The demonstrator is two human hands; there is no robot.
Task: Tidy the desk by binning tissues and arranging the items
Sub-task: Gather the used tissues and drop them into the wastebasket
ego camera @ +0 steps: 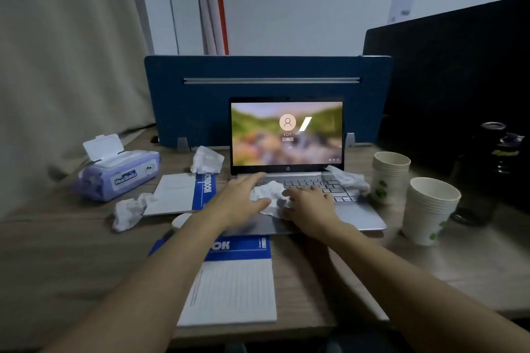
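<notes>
A crumpled white tissue (pixel 268 195) lies on the keyboard of an open silver laptop (pixel 358 215). My left hand (pixel 241 198) rests against its left side and my right hand (pixel 309 206) against its right side, fingers spread around it. Three more crumpled tissues lie about: one (pixel 207 160) left of the screen, one (pixel 351 179) on the laptop's right edge, one (pixel 129 210) on the desk at the left. Two blue and white notebooks lie on the desk, one (pixel 175 193) left of the laptop and one (pixel 235 286) in front of it.
A purple pack of wet wipes (pixel 117 175) with its lid up sits at the left. Two stacks of paper cups (pixel 388 178) (pixel 428 209) stand right of the laptop, with a dark bottle (pixel 487 172) behind them. A blue divider (pixel 266 71) backs the desk.
</notes>
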